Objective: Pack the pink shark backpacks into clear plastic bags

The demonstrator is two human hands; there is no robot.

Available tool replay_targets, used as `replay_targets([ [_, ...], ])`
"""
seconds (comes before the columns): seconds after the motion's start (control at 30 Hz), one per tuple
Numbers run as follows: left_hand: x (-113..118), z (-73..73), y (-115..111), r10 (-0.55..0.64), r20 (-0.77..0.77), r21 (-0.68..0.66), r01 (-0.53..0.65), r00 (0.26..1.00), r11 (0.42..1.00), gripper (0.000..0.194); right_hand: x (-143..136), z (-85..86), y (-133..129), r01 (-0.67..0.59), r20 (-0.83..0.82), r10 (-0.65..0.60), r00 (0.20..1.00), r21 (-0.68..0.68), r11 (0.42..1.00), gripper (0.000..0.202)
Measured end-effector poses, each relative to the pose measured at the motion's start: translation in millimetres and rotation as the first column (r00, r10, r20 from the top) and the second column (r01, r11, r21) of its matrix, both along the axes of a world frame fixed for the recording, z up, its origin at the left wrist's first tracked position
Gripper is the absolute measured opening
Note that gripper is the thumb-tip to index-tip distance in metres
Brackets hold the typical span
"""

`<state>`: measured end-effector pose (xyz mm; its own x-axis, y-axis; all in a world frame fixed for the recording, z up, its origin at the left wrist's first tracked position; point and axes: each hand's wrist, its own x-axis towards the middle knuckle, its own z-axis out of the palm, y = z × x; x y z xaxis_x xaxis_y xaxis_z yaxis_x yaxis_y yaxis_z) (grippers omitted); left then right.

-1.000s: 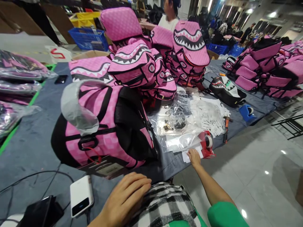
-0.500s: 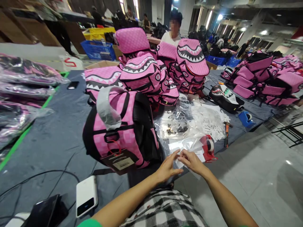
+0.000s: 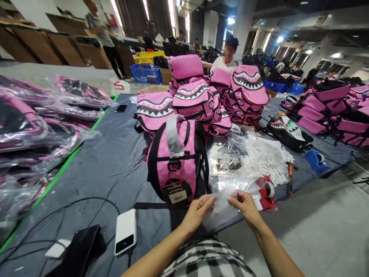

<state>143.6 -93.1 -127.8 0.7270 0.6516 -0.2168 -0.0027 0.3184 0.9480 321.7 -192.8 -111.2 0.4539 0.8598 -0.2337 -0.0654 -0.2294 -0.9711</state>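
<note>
Both hands are up at the near edge of the table, and between them is a thin clear plastic bag, held out in front of the person's lap. The left hand pinches its left edge between thumb and fingertips; the right hand has the opposite edge nipped the same way, so the film is spread between them. This sheet looks feather-light and completely limp, sagging in the middle, and I'd judge it slick too, the sort of film that clings to itself and slides out of a loose pinch. The sensible hold is right where the fingers are: at the edges or the mouth, with fingertips, not a fist. Just behind it stands a pink backpack with a hang tag dangling at the front, upright, soft-bodied and bulky by comparison. To the right, touching the stack of more clear bags, sits a red tape dispenser. A white power bank lies on the grey cloth to the left, and a pile of pink shark-mouth backpacks rises behind.
</note>
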Motion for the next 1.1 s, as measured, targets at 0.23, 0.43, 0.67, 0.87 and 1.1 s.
replay_targets([
  [0.23,-47,20.7,-12,0.063,0.113,0.729,-0.126,0.992,0.673,0.03,-26,19.9,19,-0.173,0.391,0.125,0.912,0.089,0.981,0.047],
  [0.43,-83,45.8,13,0.756,0.297,0.884,-0.468,0.583,0.014,0.044,-45,35.9,24,-0.213,0.567,0.064,0.821,0.2,0.956,0.035],
  [0.67,-92,66.9,43,0.61,0.146,0.576,-0.569,0.778,0.587,0.034,-22,74.6,25,-0.281,0.674,0.083,0.734,0.189,0.941,0.039],
  [0.87,-117,116.6,74,0.247,0.241,-0.173,-0.209,0.939,0.962,0.052,-56,72.4,57,-0.442,0.674,0.319,0.666,0.013,0.897,0.023],
  [1.1,-99,115.8,57,0.156,0.323,0.164,-0.217,0.934,0.962,0.039,-116,83.1,109,-0.218,0.902,-0.254,0.349,0.341,0.914,0.011],
])
